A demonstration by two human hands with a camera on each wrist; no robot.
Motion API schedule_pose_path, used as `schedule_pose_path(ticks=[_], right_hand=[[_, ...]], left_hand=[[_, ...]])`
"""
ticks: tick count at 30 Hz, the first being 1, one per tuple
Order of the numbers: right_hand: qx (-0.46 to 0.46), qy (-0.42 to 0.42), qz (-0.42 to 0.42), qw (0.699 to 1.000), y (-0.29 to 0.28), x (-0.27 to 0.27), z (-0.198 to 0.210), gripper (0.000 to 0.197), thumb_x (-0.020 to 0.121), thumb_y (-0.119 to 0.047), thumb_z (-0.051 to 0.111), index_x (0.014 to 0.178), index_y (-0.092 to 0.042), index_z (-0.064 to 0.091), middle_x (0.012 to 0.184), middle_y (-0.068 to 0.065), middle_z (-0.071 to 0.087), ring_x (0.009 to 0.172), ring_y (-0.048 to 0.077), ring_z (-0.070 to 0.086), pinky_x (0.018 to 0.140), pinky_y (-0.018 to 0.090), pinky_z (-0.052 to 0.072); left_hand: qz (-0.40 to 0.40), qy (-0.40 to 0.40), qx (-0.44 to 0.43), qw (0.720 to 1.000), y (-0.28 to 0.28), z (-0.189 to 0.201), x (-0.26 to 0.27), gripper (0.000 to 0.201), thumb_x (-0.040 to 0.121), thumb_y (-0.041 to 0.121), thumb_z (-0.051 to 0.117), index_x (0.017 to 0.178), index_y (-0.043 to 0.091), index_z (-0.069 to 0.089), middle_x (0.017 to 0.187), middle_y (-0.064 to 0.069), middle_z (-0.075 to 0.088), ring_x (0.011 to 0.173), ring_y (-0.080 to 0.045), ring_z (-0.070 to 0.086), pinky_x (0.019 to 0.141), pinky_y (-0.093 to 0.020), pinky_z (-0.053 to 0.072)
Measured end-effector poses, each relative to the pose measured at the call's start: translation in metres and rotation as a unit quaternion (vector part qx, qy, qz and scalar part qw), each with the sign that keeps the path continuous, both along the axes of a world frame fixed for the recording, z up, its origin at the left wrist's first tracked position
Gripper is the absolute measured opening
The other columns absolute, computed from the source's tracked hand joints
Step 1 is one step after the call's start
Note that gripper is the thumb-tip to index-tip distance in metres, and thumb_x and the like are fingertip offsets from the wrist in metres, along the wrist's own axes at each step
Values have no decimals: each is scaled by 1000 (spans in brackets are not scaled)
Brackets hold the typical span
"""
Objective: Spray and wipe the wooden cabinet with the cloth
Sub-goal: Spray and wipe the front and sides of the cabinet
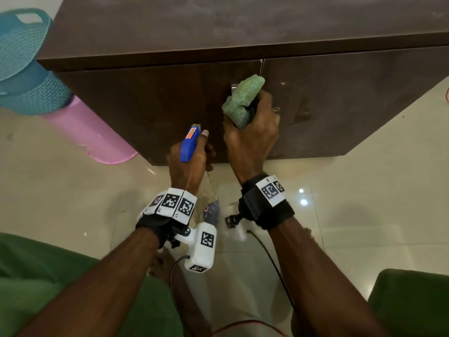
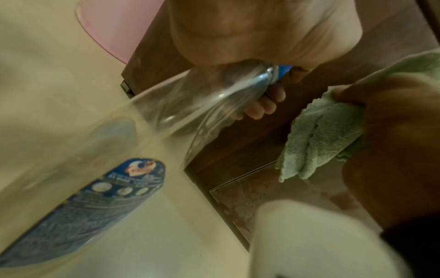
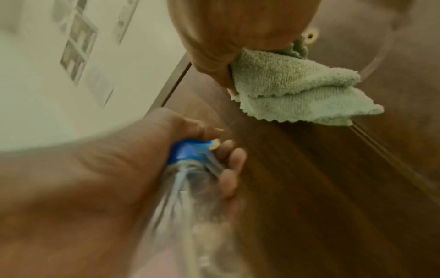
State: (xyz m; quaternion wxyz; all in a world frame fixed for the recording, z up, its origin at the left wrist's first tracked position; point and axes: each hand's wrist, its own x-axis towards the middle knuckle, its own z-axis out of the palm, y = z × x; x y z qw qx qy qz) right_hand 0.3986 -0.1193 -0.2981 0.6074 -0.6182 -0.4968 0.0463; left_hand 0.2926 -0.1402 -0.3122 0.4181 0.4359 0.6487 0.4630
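A dark brown wooden cabinet (image 1: 170,98) with two doors fills the upper head view. My left hand (image 1: 188,164) grips a clear spray bottle (image 2: 119,150) by its neck, below the blue spray head (image 1: 189,144), whose nozzle points at the left door. My right hand (image 1: 252,139) holds a bunched green cloth (image 1: 243,100) close against the cabinet front near the seam between the doors. The cloth (image 3: 297,90) hangs out of that fist in the right wrist view, just above the bottle's blue collar (image 3: 188,152). Whether the cloth touches the wood is hard to tell.
A teal basket (image 1: 26,66) sits on an upturned pink tub (image 1: 90,132) left of the cabinet. Glossy cream floor tiles (image 1: 364,203) lie below. A small keyhole (image 1: 276,109) shows on the right door. Green fabric (image 1: 413,305) lies at both lower corners.
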Motion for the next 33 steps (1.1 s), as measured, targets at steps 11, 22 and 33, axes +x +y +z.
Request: schedule_pose_path(ticks=[11,22,33], right_hand=[[88,-58,-13,994,7,20,3,28,82,-22,72,80,4,64,72,13,65,62,23,62,59,34,52],[-120,-73,85,986,-13,19,-68,38,79,-12,58,114,4,59,99,19,65,83,36,63,70,49,54],[63,-111,24,991,10,6,-24,42,79,-9,78,110,-2,50,90,20,63,78,29,63,67,43,55]], left_hand=[[-29,29,1,999,-3,8,-10,33,98,33,61,76,10,68,70,-5,69,46,-16,58,52,-30,51],[-59,20,2,998,-7,12,-2,34,97,36,62,72,14,67,68,-3,70,47,-22,58,55,-34,51],[-48,40,-10,998,-6,6,-1,24,97,32,64,79,18,68,71,-3,70,53,-25,63,54,-31,53]])
